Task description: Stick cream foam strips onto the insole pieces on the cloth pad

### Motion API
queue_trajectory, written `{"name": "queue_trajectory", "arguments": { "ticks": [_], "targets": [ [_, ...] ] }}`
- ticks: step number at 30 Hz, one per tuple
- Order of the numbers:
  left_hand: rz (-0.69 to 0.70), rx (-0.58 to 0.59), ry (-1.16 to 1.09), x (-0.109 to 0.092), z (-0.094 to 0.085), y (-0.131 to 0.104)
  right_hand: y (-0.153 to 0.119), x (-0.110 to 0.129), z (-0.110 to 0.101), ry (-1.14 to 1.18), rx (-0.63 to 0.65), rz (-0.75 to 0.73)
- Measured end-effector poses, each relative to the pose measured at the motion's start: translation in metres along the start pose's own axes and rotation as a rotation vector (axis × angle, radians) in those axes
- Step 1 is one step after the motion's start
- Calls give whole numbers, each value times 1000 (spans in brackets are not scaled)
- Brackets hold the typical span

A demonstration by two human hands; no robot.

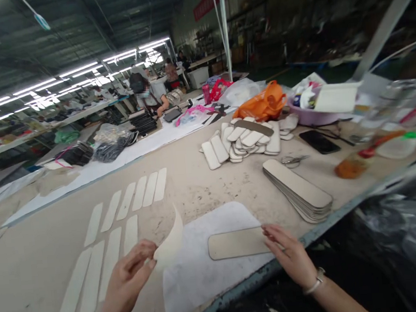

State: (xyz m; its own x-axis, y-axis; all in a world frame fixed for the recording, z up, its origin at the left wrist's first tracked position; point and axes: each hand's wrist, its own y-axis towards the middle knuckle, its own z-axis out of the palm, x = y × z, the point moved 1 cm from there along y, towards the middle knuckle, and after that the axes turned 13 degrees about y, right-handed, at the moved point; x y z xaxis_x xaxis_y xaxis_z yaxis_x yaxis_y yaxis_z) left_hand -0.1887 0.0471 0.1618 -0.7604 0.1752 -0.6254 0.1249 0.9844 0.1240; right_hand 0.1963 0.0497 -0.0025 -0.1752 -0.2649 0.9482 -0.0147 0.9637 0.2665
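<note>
My left hand (134,269) pinches the end of a thin cream strip (173,239), which curls upward over the table. A stiff beige panel with rounded corners (235,244) lies flat on a white sheet (193,283). At the panel's right end, my right hand (289,255) touches it with outstretched fingers, and a bracelet circles the wrist. Left of my left hand, several pale strips (91,282) lie in two rows. A neat stack of similar beige panels (298,187) stands beyond my right hand.
Behind the sheet is a loose heap of short padded pieces (243,141), near an orange bag (261,102). Scissors (292,161), a black phone (319,141) and a purple basin (309,114) are at the right. The table edge (237,289) runs close in front. A co-worker (147,93) sits farther back.
</note>
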Motion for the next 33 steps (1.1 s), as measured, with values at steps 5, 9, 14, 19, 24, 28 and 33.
{"name": "queue_trajectory", "arguments": {
  "ticks": [5, 9, 14, 19, 24, 28, 33],
  "targets": [
    [-88, 235, -400, -32, 23, 0, 25, 22, 26, 451, 7, 432],
    [-276, 273, -438, -37, 47, 3, 28, 26, 31, 557, 62, 573],
    [-365, 359, -574, -18, 75, 2, 13, 17, 8, 453, -26, 619],
    [-491, 369, -629, 10, 113, -3, 0, 8, -19, 269, -55, 652],
    [-457, 385, -404, 24, 145, 12, 1, -2, -32, 16, -116, 622],
    [-398, 354, -121, 30, 160, 32, 5, -8, -35, -150, -134, 572],
    [-250, 382, 191, 37, 168, 46, 8, -9, -34, -279, -113, 557]
  ]
}}
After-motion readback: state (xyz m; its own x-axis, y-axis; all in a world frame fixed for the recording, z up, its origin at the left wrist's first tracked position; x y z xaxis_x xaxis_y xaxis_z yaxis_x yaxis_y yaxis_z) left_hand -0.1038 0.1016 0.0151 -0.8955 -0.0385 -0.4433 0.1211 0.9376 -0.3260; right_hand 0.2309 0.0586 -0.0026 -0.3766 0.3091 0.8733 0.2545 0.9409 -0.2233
